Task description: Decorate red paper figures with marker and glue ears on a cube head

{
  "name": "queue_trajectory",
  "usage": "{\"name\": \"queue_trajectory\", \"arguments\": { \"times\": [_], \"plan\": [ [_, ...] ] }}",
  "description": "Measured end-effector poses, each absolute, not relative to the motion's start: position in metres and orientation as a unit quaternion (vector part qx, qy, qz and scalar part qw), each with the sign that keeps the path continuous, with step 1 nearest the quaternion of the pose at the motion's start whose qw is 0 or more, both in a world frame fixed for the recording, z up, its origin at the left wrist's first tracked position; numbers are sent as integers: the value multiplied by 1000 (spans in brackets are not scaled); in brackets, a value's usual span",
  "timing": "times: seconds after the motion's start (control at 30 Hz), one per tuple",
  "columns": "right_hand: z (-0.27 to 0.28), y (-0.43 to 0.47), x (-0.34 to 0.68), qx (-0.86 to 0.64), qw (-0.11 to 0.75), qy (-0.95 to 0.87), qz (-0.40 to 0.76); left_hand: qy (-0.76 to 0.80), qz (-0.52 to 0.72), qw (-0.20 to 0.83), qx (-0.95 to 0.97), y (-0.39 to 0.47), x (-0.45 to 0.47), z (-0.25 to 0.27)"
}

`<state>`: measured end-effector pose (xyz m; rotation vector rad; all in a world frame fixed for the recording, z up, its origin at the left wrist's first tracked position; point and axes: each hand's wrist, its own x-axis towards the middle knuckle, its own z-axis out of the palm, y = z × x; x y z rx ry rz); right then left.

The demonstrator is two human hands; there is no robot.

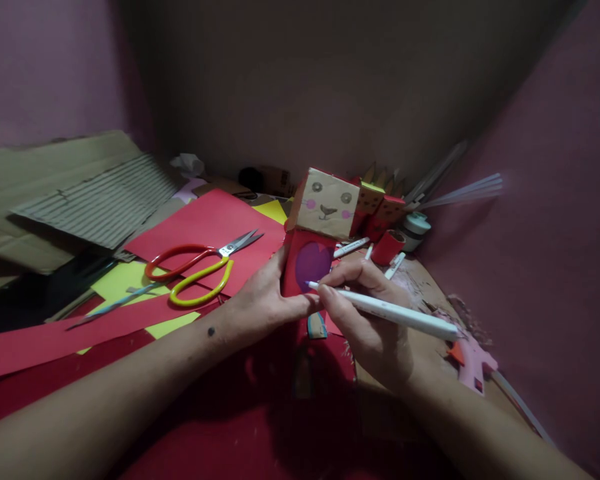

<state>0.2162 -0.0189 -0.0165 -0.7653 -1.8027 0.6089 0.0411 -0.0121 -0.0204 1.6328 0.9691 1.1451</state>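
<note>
My left hand [270, 293] is wrapped around the red body of a cardboard animal figure [327, 203], its thumb across the front. The figure stands upright, with a boxy tan head, drawn eyes, pink cheeks and a brown nose. On its red front is a purple heart-like shape [313, 267]. A white marker pen [395, 312] is pinched in my right hand [370, 313], its tip at the lower edge of the purple shape. Below my left thumb shows a small blue-edged cardboard piece [317, 325].
Scissors [225, 252] with red and yellow handles lie on red paper [215, 213] at left, near a pencil [120, 303]. Corrugated cardboard [100, 200] leans behind. At right are small red figures [380, 203], a red tube [387, 247], a jar [416, 230] and a pink glue gun [473, 363].
</note>
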Motion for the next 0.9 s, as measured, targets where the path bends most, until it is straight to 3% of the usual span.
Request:
{"name": "queue_trajectory", "arguments": {
  "times": [0.33,0.47,0.63,0.9],
  "plan": [
    [-14,-20,212,-336,515,-757,219,375,471,453,657,-11,43,-25],
    [-17,-17,214,-340,528,-731,266,397,471,456,642,-11,41,-25],
    [-20,-9,217,-309,578,-660,368,372,469,532,599,-12,37,-23],
    [-21,-4,218,-282,600,-632,401,334,449,647,518,-15,36,-22]
  ]
}}
